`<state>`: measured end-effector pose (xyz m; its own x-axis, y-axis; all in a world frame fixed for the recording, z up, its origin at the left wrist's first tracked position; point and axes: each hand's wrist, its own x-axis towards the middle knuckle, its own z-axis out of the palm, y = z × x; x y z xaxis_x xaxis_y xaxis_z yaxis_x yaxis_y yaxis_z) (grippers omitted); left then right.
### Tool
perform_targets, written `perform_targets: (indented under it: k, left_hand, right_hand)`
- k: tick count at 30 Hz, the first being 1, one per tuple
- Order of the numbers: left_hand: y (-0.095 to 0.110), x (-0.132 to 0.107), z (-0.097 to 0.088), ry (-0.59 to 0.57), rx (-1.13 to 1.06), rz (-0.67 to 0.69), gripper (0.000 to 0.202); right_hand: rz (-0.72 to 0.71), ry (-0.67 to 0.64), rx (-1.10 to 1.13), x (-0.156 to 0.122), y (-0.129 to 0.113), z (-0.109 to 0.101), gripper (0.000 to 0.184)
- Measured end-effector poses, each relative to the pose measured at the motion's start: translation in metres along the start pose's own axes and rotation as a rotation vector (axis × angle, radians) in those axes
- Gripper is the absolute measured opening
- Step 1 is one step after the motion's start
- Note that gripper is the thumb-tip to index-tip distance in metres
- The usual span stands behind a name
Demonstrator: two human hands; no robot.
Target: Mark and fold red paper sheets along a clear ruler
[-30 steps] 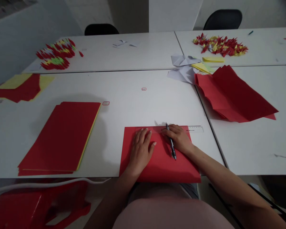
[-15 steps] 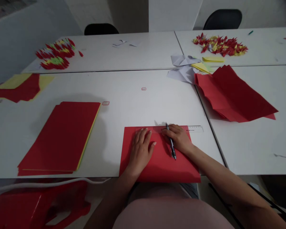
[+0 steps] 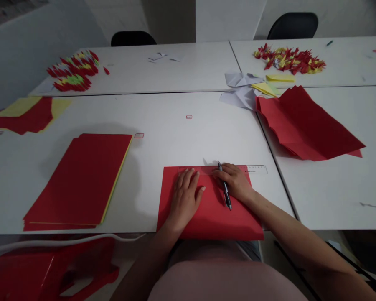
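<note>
A sheet of red paper (image 3: 213, 217) lies at the table's near edge, its front part hanging slightly over. Along its far edge rests a clear ruler (image 3: 257, 169), its right end sticking out past the paper. My left hand (image 3: 186, 194) lies flat with fingers stretched over the ruler's left part and the paper. My right hand (image 3: 235, 182) holds a dark pen (image 3: 226, 194) between thumb and fingers, its tip pointing away from me, while its fingers rest at the ruler. The ruler's middle is partly hidden under both hands.
To the left lies a stack of red and yellow paper (image 3: 84, 179). Creased red sheets (image 3: 310, 125) lie at right, beside white folded papers (image 3: 241, 96). Small folded pieces (image 3: 291, 58) are heaped far right, and rows of others (image 3: 72, 71) far left. A red stool (image 3: 25, 271) stands below left.
</note>
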<state>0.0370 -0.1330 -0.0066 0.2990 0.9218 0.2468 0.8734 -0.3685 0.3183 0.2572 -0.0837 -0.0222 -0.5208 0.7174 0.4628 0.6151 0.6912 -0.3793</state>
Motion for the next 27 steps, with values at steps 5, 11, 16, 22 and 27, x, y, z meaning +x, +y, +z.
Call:
perform_targets:
  k: [5, 11, 16, 22, 27]
  left_hand:
    - [-0.0002, -0.0004, 0.0004, 0.003, 0.006, 0.002, 0.043]
    - [-0.0005, -0.0011, 0.0008, 0.005, -0.005, 0.005, 0.044]
    - [-0.0005, -0.0008, 0.0009, 0.011, -0.015, 0.003, 0.043]
    - [-0.0002, -0.0010, 0.0011, 0.001, -0.016, -0.010, 0.044]
    - [0.0001, -0.0008, 0.0008, 0.004, -0.014, -0.005, 0.043]
  right_hand:
    - [-0.006, 0.001, 0.002, 0.0005, -0.0003, -0.0004, 0.018]
    - [-0.015, 0.015, -0.018, 0.0005, -0.0005, -0.0003, 0.018]
    - [-0.011, 0.015, -0.009, 0.0001, 0.0001, 0.0006, 0.017]
    - [-0.006, -0.002, -0.011, 0.0005, -0.0002, -0.0007, 0.019]
    - [-0.005, 0.002, 0.003, 0.0011, -0.0014, -0.0016, 0.020]
